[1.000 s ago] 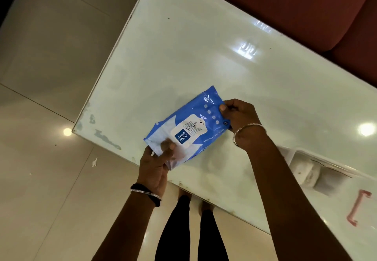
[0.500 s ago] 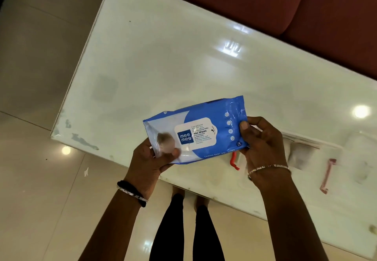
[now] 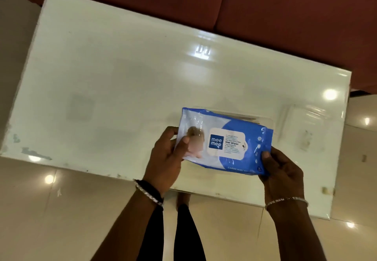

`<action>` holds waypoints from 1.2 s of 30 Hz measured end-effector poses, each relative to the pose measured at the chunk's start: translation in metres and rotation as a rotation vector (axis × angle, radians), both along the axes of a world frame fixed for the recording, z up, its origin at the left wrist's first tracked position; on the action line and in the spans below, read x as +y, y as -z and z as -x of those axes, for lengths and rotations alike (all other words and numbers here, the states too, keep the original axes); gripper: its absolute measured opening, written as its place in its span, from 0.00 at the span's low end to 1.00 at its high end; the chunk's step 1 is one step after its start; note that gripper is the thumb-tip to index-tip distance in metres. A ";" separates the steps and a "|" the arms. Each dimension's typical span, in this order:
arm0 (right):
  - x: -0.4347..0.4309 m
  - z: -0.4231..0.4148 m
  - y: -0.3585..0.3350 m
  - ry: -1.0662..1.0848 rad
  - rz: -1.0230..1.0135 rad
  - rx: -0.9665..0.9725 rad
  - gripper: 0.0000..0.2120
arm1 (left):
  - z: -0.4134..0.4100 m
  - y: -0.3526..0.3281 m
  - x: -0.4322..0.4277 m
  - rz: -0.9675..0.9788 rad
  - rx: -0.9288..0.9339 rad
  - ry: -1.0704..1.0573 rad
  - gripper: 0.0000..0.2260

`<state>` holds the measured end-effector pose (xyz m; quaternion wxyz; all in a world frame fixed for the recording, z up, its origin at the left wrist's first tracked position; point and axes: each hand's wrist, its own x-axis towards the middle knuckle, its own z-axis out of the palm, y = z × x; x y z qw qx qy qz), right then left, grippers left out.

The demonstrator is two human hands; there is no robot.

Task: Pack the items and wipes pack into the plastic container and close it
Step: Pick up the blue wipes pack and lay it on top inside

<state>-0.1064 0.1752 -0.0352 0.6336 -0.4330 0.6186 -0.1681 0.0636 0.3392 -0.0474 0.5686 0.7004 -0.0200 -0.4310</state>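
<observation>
A blue and white wet wipes pack (image 3: pixel 226 142) is held flat, label up, above the near right part of the white table (image 3: pixel 122 72). My left hand (image 3: pixel 165 158) grips its left end with the thumb on top. My right hand (image 3: pixel 279 171) pinches its lower right corner. The pack covers most of the clear plastic container; only a strip of its far rim (image 3: pixel 244 116) shows behind the pack. What lies inside is hidden. A clear lid (image 3: pixel 304 128) lies flat on the table just right of the pack.
A dark red sofa (image 3: pixel 265 15) runs along the table's far side. Glossy beige floor tiles (image 3: pixel 51 209) surround the table. My legs (image 3: pixel 181 234) stand at the near edge below the pack. The table's right edge is close beyond the lid.
Both hands have carried the wipes pack to the right and levelled it, so it now hangs over the container. The red clasps seen earlier are hidden.
</observation>
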 end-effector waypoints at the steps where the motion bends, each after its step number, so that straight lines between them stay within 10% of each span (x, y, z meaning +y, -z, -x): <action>1: -0.003 0.005 0.005 0.019 0.007 0.024 0.08 | 0.005 0.003 -0.008 -0.048 -0.040 0.015 0.08; 20: -0.027 -0.017 0.065 -0.306 0.482 0.609 0.12 | 0.042 0.017 -0.066 -0.887 -0.819 0.433 0.17; 25: -0.021 -0.019 0.061 -0.326 0.455 0.706 0.15 | 0.072 0.022 -0.068 -0.669 -1.053 0.437 0.23; 31: 0.014 -0.017 0.043 -0.644 0.658 0.605 0.21 | 0.090 0.055 -0.065 -0.620 -0.850 0.894 0.30; 36: 0.024 -0.014 0.058 -1.032 0.412 0.613 0.29 | 0.083 0.068 -0.065 -0.645 -0.829 0.921 0.32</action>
